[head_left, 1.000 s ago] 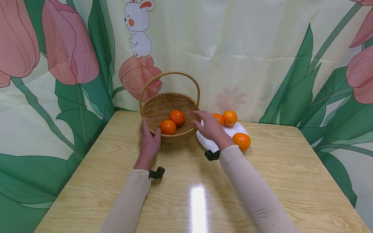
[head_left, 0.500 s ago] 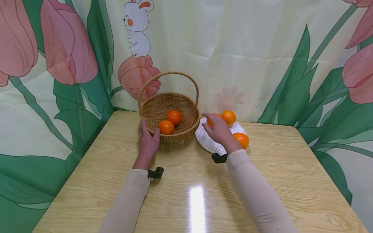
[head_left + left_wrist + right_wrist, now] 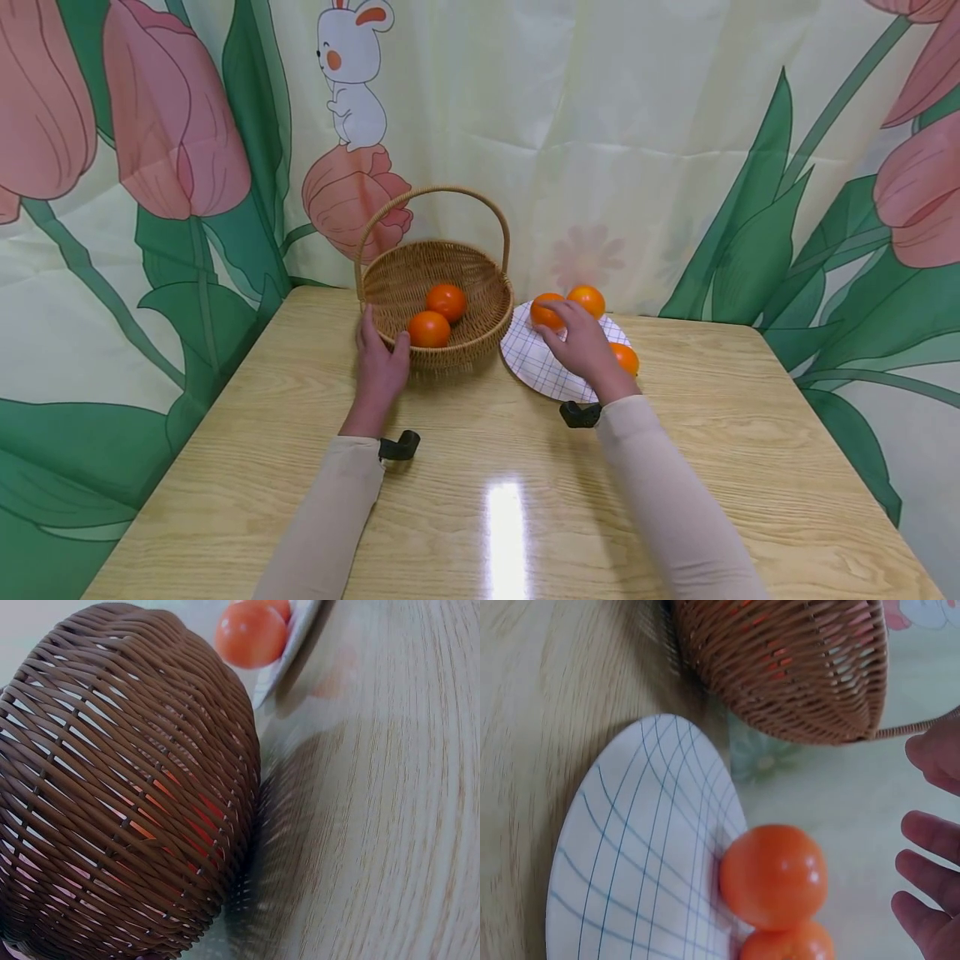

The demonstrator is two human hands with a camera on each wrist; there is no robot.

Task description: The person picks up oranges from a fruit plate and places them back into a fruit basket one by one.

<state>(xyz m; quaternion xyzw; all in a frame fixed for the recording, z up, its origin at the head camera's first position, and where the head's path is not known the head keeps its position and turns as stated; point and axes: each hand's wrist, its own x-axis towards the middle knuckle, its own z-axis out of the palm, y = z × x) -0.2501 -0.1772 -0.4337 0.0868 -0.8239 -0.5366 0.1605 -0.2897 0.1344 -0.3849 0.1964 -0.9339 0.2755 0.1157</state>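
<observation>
A wicker basket (image 3: pixel 408 262) with a tall arched handle sits at the back of the table. Two smooth, round orange fruits (image 3: pixel 429 330) lie inside it. My left hand (image 3: pixel 378 371) holds the basket's left front side, thumb at the rim and fingers along the outer wall. To the right, a white plate (image 3: pixel 536 367) with blue grid lines carries three similar fruits. My right hand (image 3: pixel 585 342) hovers over this plate, fingers spread and holding nothing. Its fingertips overlap the left fruit (image 3: pixel 547 308) in the head view but show apart from the fruits (image 3: pixel 772 877) in the right wrist view.
Another plate fruit (image 3: pixel 587 300) sits at the back, and a third (image 3: pixel 624 358) at the right is partly behind my right hand. A printed curtain (image 3: pixel 637 208) hangs behind the light wooden table (image 3: pixel 450 467). Black wrist cameras (image 3: pixel 580 414) sit at both cuffs.
My right hand has moved right, from the basket's right rim to above the plate. The left hand stays at the basket, and the fruits keep their places.
</observation>
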